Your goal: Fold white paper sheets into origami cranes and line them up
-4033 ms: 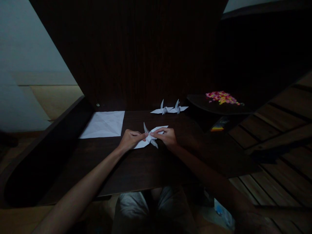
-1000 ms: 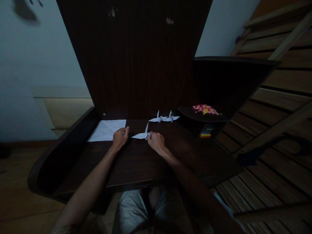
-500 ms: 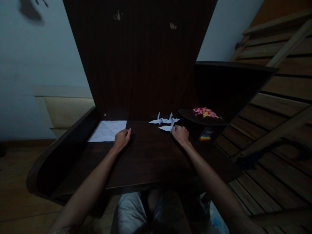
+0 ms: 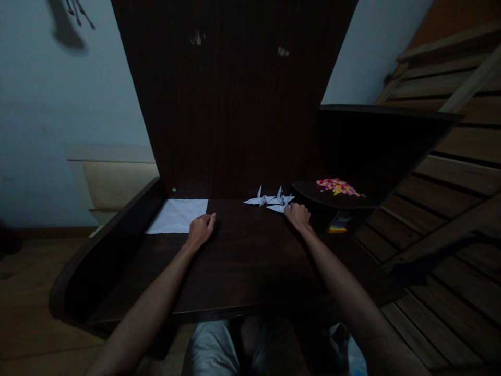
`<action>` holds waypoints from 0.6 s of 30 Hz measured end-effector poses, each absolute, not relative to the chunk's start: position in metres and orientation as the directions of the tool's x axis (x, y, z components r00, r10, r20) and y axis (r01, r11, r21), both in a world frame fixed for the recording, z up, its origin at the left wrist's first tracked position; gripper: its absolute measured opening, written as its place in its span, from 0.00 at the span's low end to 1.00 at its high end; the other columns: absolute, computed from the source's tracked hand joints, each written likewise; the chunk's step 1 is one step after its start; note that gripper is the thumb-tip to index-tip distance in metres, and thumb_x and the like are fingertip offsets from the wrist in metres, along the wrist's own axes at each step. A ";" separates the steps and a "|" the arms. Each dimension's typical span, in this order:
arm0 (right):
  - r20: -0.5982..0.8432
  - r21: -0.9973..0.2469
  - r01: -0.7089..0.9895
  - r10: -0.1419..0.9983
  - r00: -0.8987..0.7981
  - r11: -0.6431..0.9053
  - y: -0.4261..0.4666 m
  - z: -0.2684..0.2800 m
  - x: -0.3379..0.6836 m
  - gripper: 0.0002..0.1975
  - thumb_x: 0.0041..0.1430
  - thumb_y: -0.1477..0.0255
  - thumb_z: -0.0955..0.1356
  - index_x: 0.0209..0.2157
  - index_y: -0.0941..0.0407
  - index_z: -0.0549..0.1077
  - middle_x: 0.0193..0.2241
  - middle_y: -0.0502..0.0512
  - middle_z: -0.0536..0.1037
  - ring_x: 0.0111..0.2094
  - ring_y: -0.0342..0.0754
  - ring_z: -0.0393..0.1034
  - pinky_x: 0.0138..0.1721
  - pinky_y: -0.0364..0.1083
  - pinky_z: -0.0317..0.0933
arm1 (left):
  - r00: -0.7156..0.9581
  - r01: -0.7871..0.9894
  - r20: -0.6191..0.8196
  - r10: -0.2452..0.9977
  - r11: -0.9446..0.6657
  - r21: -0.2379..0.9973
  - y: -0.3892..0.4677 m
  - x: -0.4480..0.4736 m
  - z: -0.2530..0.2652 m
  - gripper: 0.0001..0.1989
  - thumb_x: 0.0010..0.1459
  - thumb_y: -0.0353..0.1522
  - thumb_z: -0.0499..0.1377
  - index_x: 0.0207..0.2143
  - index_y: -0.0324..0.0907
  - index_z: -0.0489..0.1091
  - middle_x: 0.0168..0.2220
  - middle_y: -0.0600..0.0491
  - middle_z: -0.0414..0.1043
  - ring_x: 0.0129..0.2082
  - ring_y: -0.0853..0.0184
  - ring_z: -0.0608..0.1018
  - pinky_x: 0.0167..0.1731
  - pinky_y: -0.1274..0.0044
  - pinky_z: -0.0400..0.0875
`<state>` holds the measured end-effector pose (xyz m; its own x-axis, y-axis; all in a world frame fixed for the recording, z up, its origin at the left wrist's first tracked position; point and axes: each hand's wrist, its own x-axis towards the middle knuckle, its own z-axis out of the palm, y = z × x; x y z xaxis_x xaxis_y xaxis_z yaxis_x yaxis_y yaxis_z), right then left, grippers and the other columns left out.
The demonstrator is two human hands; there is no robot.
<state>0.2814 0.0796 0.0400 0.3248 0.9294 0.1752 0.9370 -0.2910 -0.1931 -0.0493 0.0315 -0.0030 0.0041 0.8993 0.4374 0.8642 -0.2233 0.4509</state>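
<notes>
My right hand (image 4: 298,215) is closed at the right of the desk, its fingers gripping a white folded paper crane (image 4: 277,208). The fingers cover part of that crane. Just behind it stand two more paper cranes, one on the left (image 4: 261,200) and one on the right (image 4: 281,199), close together near the back panel. My left hand (image 4: 201,230) rests on the desk, fingers curled in, with nothing visible in it. Beside and behind the left hand lies a creased white sheet of paper (image 4: 176,215), flat on the desk.
A dark wooden desk (image 4: 242,271) has a tall back panel (image 4: 235,115) and a raised left side (image 4: 105,245). On the right, a rounded shelf (image 4: 313,194) carries a pile of small colourful pieces (image 4: 337,186). Below it is a box with a yellow edge (image 4: 337,225). Wooden slats (image 4: 462,183) stand farther right.
My right hand has shifted the held crane slightly right and back, nearer the other two. The left hand stays by the sheet. The camera view has tilted a little.
</notes>
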 end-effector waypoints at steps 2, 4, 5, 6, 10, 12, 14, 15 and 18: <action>0.169 -0.207 0.933 0.928 0.332 -0.296 0.082 0.038 0.280 0.20 0.60 0.62 0.61 0.44 0.61 0.74 0.42 0.71 0.75 0.45 0.59 0.71 0.42 0.50 0.62 | 0.006 0.859 0.433 0.901 -0.227 0.460 0.032 -0.050 -0.003 0.23 0.63 0.41 0.43 0.26 0.40 0.72 0.28 0.47 0.74 0.30 0.63 0.74 0.33 0.76 0.61; 0.172 -0.232 0.924 0.923 0.345 -0.303 0.082 0.035 0.279 0.22 0.59 0.59 0.62 0.45 0.60 0.73 0.42 0.70 0.75 0.45 0.59 0.71 0.42 0.50 0.62 | 0.006 0.858 0.431 0.903 -0.226 0.461 0.032 -0.050 -0.004 0.23 0.63 0.41 0.44 0.26 0.40 0.72 0.28 0.46 0.74 0.30 0.63 0.73 0.33 0.75 0.61; 0.174 -0.247 0.918 0.918 0.357 -0.310 0.081 0.032 0.279 0.23 0.58 0.58 0.62 0.46 0.60 0.72 0.42 0.70 0.75 0.45 0.60 0.71 0.42 0.51 0.62 | 0.005 0.859 0.429 0.903 -0.223 0.460 0.033 -0.051 -0.004 0.23 0.63 0.41 0.44 0.26 0.40 0.72 0.28 0.46 0.74 0.30 0.63 0.73 0.33 0.75 0.61; 0.175 -0.262 0.910 0.912 0.371 -0.320 0.079 0.030 0.279 0.24 0.57 0.57 0.63 0.46 0.60 0.71 0.42 0.70 0.75 0.45 0.59 0.71 0.42 0.51 0.62 | 0.003 0.860 0.427 0.904 -0.220 0.460 0.033 -0.051 -0.004 0.23 0.62 0.41 0.44 0.26 0.40 0.72 0.27 0.46 0.74 0.30 0.63 0.73 0.33 0.75 0.61; 0.159 -0.304 0.885 0.897 0.413 -0.353 0.070 0.018 0.278 0.25 0.55 0.55 0.64 0.46 0.59 0.70 0.41 0.68 0.75 0.45 0.59 0.71 0.41 0.50 0.62 | 0.007 0.864 0.432 0.902 -0.223 0.451 0.034 -0.051 -0.005 0.23 0.62 0.42 0.44 0.26 0.40 0.72 0.27 0.46 0.74 0.30 0.62 0.74 0.32 0.75 0.61; 0.150 -0.312 0.885 0.902 0.405 -0.346 0.066 0.013 0.278 0.23 0.56 0.56 0.63 0.45 0.59 0.71 0.41 0.67 0.76 0.45 0.59 0.71 0.41 0.50 0.62 | 0.015 0.870 0.430 0.903 -0.224 0.440 0.034 -0.052 -0.006 0.24 0.62 0.42 0.43 0.25 0.40 0.71 0.27 0.46 0.74 0.29 0.63 0.73 0.31 0.75 0.60; 0.145 -0.310 0.890 0.908 0.392 -0.335 0.064 0.008 0.278 0.20 0.57 0.58 0.62 0.43 0.58 0.72 0.40 0.67 0.76 0.45 0.58 0.71 0.41 0.50 0.62 | 0.022 0.873 0.427 0.904 -0.226 0.432 0.034 -0.052 -0.006 0.24 0.63 0.42 0.43 0.25 0.40 0.71 0.27 0.47 0.74 0.28 0.63 0.73 0.31 0.75 0.60; 0.145 -0.306 0.893 0.911 0.386 -0.330 0.064 0.007 0.278 0.19 0.58 0.58 0.62 0.42 0.58 0.73 0.40 0.66 0.76 0.45 0.58 0.72 0.41 0.49 0.63 | 0.024 0.872 0.428 0.903 -0.228 0.432 0.034 -0.052 -0.006 0.25 0.63 0.42 0.42 0.25 0.40 0.71 0.27 0.47 0.74 0.28 0.64 0.73 0.31 0.75 0.60; 0.154 -0.289 0.902 0.914 0.375 -0.322 0.066 0.004 0.278 0.18 0.59 0.61 0.62 0.41 0.58 0.73 0.40 0.66 0.76 0.44 0.58 0.72 0.40 0.49 0.63 | 0.023 0.870 0.438 0.899 -0.234 0.434 0.034 -0.053 -0.007 0.25 0.63 0.42 0.43 0.24 0.39 0.70 0.26 0.47 0.73 0.28 0.64 0.73 0.31 0.76 0.60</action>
<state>0.2780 0.0660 0.0038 0.3754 0.9140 0.1542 0.9018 -0.3217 -0.2887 -0.0532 0.0338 -0.0070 0.0232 0.8986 0.4382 0.8698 -0.2342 0.4343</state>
